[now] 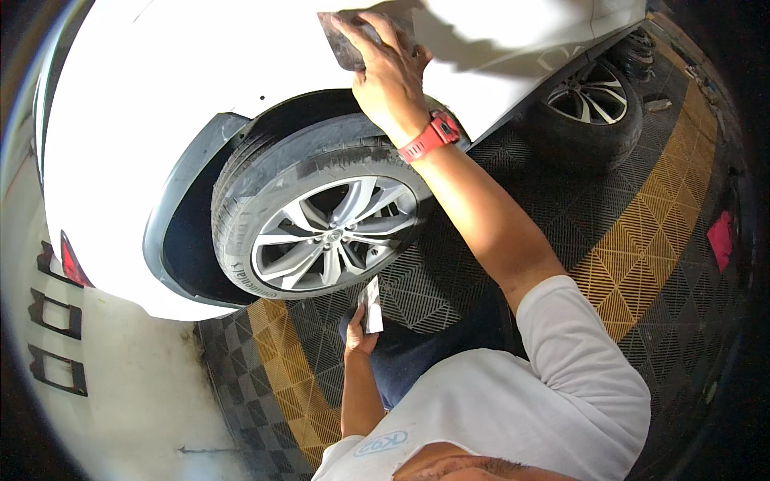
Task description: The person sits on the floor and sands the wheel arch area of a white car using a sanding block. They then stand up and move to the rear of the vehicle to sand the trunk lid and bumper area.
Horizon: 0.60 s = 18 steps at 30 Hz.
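Observation:
My right hand (389, 88), with a red watch (433, 136) on its wrist, presses a dark grey flat rectangular pad (341, 48) against the white car body (241, 48) above the wheel arch. Whether the pad is sandpaper or a thin spreader, I cannot tell. Below, my left hand (361, 338) grips a thin pale rectangular plate (373, 306) held upright near the bottom of the tire. The car's wheel (333, 234), with silver spokes and a black tire, lies between my two hands.
A loose wheel (589, 104) lies beside the car at the upper right. Black and yellow grated tiles (634, 264) cover the floor. A pink cloth (720, 240) is at the far right. Black frames (56, 313) show against the pale wall on the left.

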### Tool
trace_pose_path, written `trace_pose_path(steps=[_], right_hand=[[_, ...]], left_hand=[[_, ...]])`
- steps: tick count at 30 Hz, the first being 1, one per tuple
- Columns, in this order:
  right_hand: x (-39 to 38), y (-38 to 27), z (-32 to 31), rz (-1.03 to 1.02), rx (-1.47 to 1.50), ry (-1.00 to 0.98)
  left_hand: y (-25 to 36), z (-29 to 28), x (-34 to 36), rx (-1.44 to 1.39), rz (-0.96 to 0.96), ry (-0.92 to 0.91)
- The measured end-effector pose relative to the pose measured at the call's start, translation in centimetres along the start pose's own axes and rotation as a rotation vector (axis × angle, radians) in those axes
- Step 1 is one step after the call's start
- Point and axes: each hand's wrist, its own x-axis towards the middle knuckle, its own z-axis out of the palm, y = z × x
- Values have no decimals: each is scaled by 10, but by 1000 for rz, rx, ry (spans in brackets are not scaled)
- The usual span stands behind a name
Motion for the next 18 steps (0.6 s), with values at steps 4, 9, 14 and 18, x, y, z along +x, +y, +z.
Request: trace_pose_path(steps=[4, 9, 14, 18], right_hand=[[18, -2, -3, -18, 71, 51], [33, -3, 5, -38, 64, 159], [27, -4, 10, -40, 82, 104], [-2, -12, 13, -70, 48, 39]], left_hand=[[19, 11, 16, 2, 51, -18], [22, 13, 19, -25, 38, -22], [20, 13, 15, -40, 41, -4], [18, 9, 15, -21, 62, -20]])
